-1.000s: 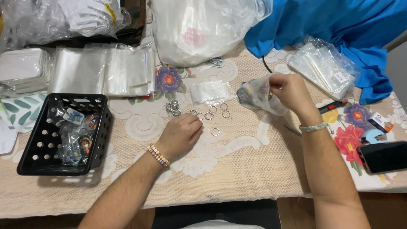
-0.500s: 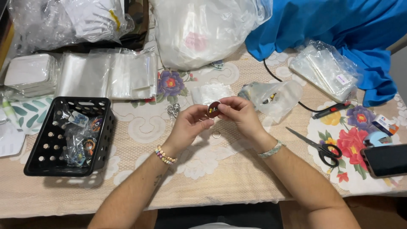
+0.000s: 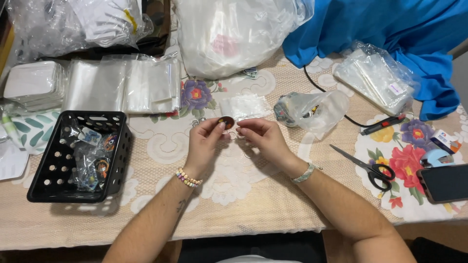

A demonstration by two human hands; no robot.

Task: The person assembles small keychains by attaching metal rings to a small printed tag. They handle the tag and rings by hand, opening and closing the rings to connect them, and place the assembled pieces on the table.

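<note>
The two hands meet over the middle of the table [image 3: 146,219]. The left hand [image 3: 207,141] pinches a small round charm [image 3: 225,122] between thumb and fingertips, holding it just above the lace cloth. The right hand [image 3: 261,136] has its fingers curled close against the charm from the right, touching a small metal ring [image 3: 233,135] beside it (whether it grips the ring cannot be told). Near the right edge lie scissors [image 3: 365,165] and a phone [image 3: 446,182]. To the left stands a black basket [image 3: 48,187] with packed pieces in it. Just beyond the hands lie a small clear bag [image 3: 243,104] and, to its right, a crumpled bag [image 3: 312,109] of dark parts. Farther off are stacked sleeves [image 3: 122,85], a big bag [image 3: 234,34] and blue cloth [image 3: 390,24].
</note>
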